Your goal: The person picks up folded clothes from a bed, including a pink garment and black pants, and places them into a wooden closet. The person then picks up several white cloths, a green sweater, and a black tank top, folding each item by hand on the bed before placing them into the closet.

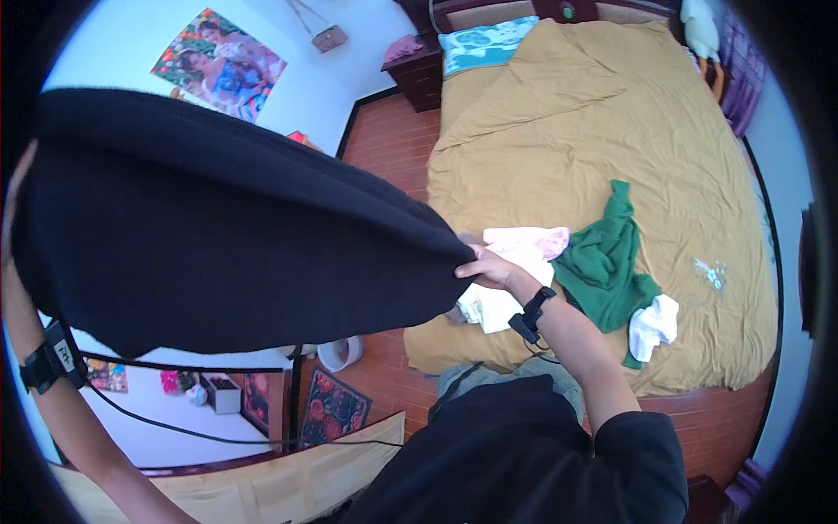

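Observation:
A large black garment point(227, 236) is stretched out in the air between my two hands; its exact kind does not show. My right hand point(491, 268) pinches its right corner, thumb on top. At the far left edge, my left hand point(19, 196) grips the other end, its fingers mostly hidden by the fabric. Beyond my right hand, a white garment point(511, 284) and a pink garment point(532, 237) lie on the bed. To their right is a green hooded top point(602, 266), with a small white cloth point(653, 327) by its lower edge.
The bed point(698, 201) has a rumpled tan cover and a teal patterned pillow point(489, 45). A dark nightstand point(417, 74) stands by its head. A white bin point(340, 352) and a patterned mat point(336, 406) are on the floor. Cables run from both wrist devices.

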Demonstrator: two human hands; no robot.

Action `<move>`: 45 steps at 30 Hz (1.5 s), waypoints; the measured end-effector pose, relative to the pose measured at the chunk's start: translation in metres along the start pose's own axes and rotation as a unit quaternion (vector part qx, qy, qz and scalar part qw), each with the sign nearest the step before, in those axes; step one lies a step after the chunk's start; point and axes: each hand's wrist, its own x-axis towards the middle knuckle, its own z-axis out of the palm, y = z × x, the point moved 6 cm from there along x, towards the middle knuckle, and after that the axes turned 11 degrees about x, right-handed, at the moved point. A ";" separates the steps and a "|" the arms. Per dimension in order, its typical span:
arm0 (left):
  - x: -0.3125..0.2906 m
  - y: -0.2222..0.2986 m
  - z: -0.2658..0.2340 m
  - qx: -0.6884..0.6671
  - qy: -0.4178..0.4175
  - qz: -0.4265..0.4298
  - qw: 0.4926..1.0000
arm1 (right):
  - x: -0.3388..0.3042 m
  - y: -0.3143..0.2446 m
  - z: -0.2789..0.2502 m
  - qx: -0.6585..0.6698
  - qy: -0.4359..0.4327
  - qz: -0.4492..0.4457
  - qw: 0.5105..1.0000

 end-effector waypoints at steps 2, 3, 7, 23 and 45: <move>0.054 -0.108 -0.045 0.013 -0.048 -0.063 0.997 | 0.000 0.010 -0.006 0.120 0.047 -0.037 0.991; 0.058 -0.150 -0.061 0.016 -0.059 -0.087 0.994 | 0.003 0.012 0.001 0.166 0.052 -0.048 0.984; -0.006 -0.221 -0.016 0.036 -0.174 -0.290 0.940 | 0.003 0.034 -0.002 0.258 0.152 0.012 0.954; -0.403 -0.225 0.328 -0.208 -0.058 -0.384 0.898 | 0.065 0.092 0.151 -0.494 0.141 -0.019 0.858; -0.632 -0.173 0.202 -0.154 0.253 -0.476 0.828 | 0.041 0.314 0.241 -0.226 -0.066 0.322 0.917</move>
